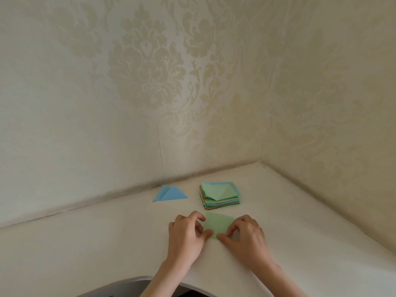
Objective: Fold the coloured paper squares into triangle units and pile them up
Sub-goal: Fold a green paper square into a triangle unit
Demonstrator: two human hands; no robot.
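Left of centre, two blue folded triangles (169, 194) lie by the wall. At lower centre the left hand (186, 236) and right hand (246, 239) both pinch a green paper square (218, 225) on the white table (85, 243). The stack of coloured squares (220, 195) sits just above it.

Likely home room: damask wallpaper (147, 61), white table (85, 243) tucked into corner.

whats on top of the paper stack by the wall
A light green sheet with a crease lies on top of the paper stack, slightly askew, with a blue sheet's edge showing beneath it. Lower sheets show only as coloured edges; their faces are covered.
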